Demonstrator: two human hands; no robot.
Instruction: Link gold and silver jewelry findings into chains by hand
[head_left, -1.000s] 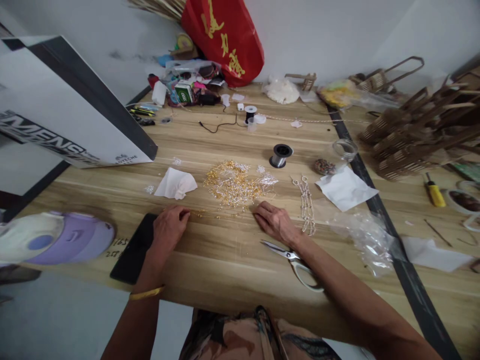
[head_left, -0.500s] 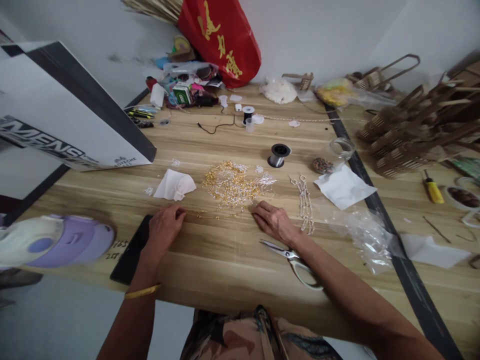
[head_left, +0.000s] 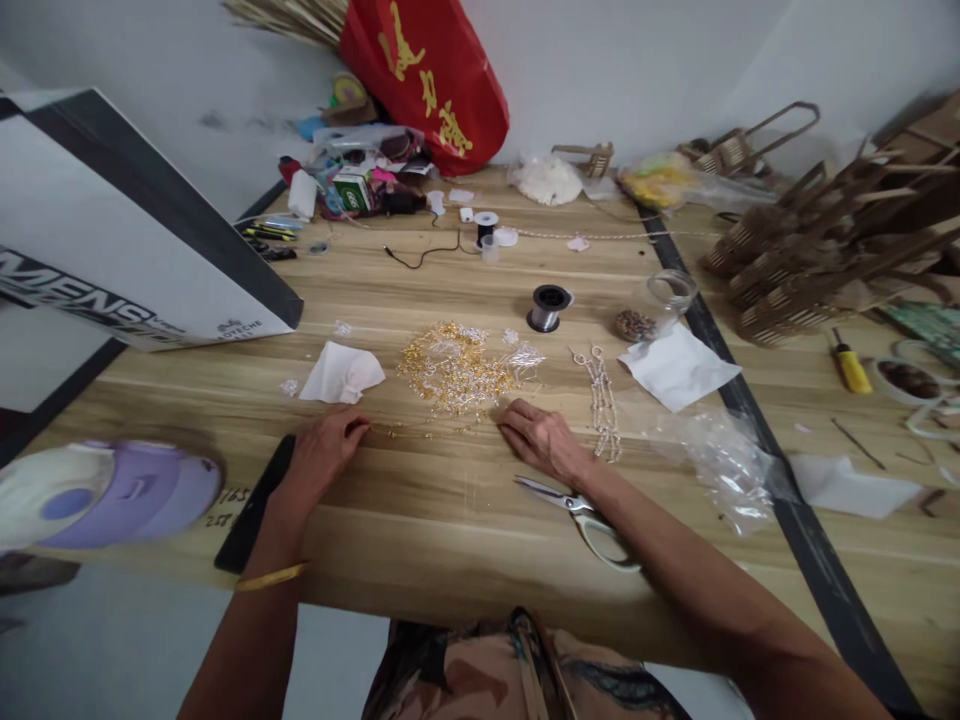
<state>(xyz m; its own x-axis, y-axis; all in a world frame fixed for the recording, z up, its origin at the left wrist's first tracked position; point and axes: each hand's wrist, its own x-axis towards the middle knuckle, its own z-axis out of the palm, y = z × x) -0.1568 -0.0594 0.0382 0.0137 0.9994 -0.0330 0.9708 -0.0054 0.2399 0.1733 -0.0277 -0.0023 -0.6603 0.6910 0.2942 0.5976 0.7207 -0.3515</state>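
My left hand rests on the table with thumb and forefinger pinched on one end of a thin gold beaded chain. The chain runs across the wood toward my right hand, whose fingers are curled closed at its other end; the fingertips are partly hidden. Just beyond the chain lies a tangled pile of gold and clear beaded chains. Scissors with pale handles lie by my right wrist. Two silvery chain strands are to the right of that hand.
White paper lies behind my left hand, and a black phone-like slab beside its wrist. A wire spool, a tipped jar of beads, plastic bags and a large box surround the work.
The view has shifted slightly, so most things sit a little farther left. Both hands keep nearly the same places on the table, with the chain between them.
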